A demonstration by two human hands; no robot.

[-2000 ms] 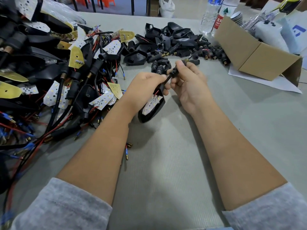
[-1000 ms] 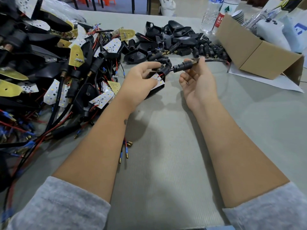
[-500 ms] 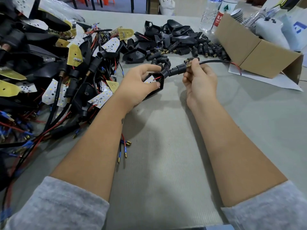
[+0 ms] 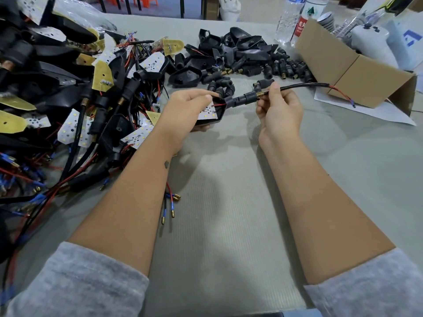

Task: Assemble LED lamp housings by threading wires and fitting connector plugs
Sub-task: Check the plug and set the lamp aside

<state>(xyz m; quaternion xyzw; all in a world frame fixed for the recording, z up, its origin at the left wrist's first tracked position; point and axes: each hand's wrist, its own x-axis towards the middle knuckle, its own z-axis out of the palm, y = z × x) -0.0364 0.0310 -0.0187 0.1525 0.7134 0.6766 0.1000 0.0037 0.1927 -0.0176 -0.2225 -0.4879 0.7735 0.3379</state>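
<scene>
Pulling sleeved wire (image 4: 302, 85) further right through connector plug (image 4: 238, 100) now; left hand (image 4: 190, 106) gripping housing (image 4: 212, 113), right hand (image 4: 278, 106) pinching wire; threading nearly done.

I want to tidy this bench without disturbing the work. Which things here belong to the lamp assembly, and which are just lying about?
In use: lamp housing in the left hand; connector plug and sleeved wire in the right hand.

Lying about: water bottles, cardboard box, paper sheet.
</scene>
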